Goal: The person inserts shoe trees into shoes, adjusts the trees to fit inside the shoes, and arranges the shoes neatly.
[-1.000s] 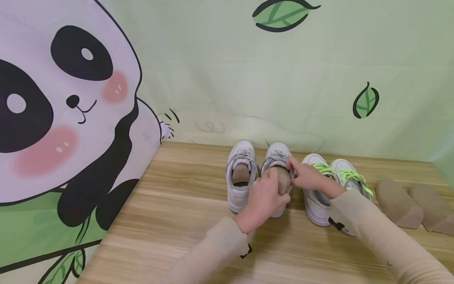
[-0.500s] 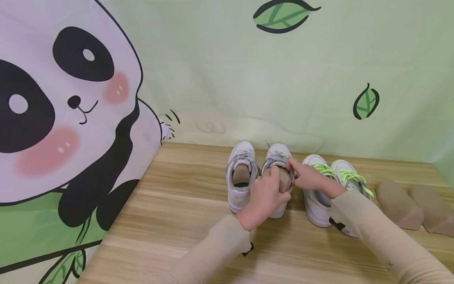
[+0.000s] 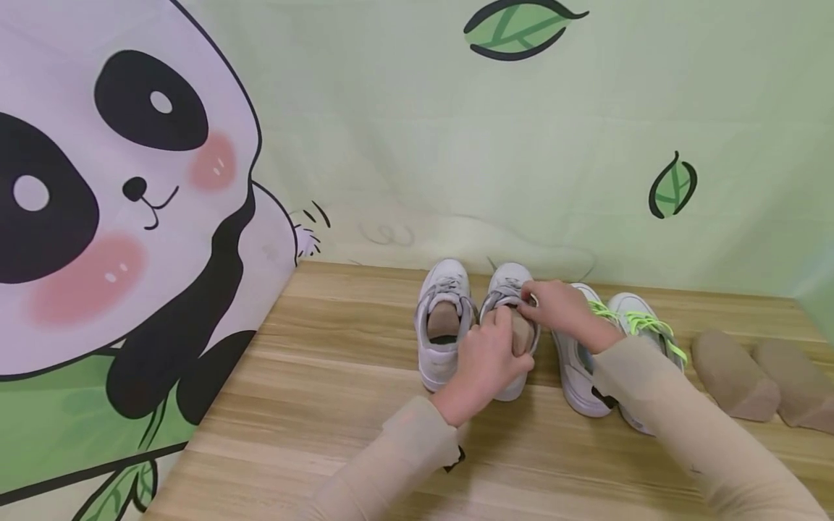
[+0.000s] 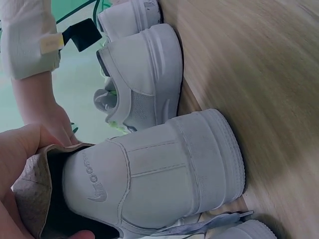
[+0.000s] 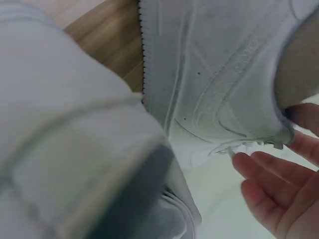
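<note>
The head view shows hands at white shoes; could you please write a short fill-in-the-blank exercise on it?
The left hand grips a brown insert at the opening of a white shoe with ____ laces.
Right of the shoes, ____ loose inserts lie on the wooden surface.
The animal on the backdrop is a ____.
Missing words: grey; two; panda.
</note>
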Motion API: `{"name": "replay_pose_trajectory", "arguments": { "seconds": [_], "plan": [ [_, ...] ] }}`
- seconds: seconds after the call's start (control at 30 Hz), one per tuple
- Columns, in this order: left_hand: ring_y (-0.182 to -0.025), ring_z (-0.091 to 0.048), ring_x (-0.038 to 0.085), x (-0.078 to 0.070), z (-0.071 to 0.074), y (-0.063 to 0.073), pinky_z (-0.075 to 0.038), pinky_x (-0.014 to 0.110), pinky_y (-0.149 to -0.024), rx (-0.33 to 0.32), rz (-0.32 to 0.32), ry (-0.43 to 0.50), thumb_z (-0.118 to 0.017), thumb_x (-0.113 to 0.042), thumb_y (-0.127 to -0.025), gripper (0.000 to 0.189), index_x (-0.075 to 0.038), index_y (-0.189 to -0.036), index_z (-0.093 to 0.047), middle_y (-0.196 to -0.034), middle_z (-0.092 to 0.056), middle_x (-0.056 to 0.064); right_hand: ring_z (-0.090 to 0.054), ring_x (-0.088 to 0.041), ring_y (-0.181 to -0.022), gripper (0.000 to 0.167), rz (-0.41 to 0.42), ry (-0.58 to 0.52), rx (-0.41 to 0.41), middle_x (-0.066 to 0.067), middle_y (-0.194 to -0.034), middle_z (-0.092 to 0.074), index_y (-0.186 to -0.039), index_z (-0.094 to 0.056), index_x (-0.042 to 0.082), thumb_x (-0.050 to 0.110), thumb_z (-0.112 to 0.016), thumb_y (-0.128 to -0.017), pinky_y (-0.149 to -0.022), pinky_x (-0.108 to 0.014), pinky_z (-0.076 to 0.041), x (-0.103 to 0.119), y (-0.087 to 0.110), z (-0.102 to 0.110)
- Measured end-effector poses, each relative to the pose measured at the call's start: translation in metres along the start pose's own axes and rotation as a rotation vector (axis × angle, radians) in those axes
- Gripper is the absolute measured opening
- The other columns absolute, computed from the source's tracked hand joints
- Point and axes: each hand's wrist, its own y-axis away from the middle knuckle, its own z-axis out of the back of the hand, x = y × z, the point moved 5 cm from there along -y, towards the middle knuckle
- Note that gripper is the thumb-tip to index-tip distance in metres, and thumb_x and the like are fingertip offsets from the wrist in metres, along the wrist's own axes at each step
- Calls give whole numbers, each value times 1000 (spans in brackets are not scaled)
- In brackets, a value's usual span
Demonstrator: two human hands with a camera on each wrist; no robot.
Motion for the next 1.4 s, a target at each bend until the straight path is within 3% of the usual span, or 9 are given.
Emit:
{"name": "replay_pose_trajectory", "arguments": {
  "seconds": [0.23,0.53,0.87,1.03,1.27,1.4],
  "plan": [
    [-51,-51,17,0,0,1,-35,25,-42,6,-3,-5,-67,-37,-62,41,-14,-82,-40,-74,-49,1,-43,-16,-50,14,28,88,-64,-1,-59,-50,-73,-49,10,17,-59,-80,-43,-27,-31,5,-3,-4],
    [-53,-53,16,1,1,1,-38,25,-44,17,2,-24,-67,-41,-65,43,-12,-85,-41,-75,-50,1,-36,-14,-47,22,-9,106,-24,1,-52,-36,-61,-43,12,14,-54,-80,-43,-26,-25,3,-4,-6],
    [-48,-47,14,-1,0,1,-30,23,-40,-33,35,-50,-66,-40,-62,41,-15,-80,-40,-69,-46,-2,-33,-14,-46,20,132,146,-90,2,-51,-34,-64,-42,12,11,-52,-81,-43,-25,-23,4,-2,-7],
    [-51,-48,15,-1,-2,0,-32,25,-40,-40,64,-57,-67,-41,-61,42,-15,-81,-40,-71,-47,-2,-31,-13,-44,19,185,131,-134,3,-50,-32,-64,-41,11,10,-51,-81,-43,-24,-23,4,1,-6],
    [-54,-51,16,-1,-5,4,-40,26,-45,-114,60,-68,-68,-43,-61,45,-14,-85,-43,-75,-50,-2,-32,-13,-44,18,189,118,-156,3,-49,-33,-65,-40,11,10,-50,-80,-43,-25,-24,1,2,-8],
    [-67,-57,17,1,-7,8,-47,28,-54,-139,84,-31,-68,-45,-64,55,-11,-101,-46,-87,-57,0,-34,-13,-44,18,173,102,-151,3,-49,-34,-65,-41,12,11,-50,-81,-43,-25,-25,0,1,-9]
  ]
}}
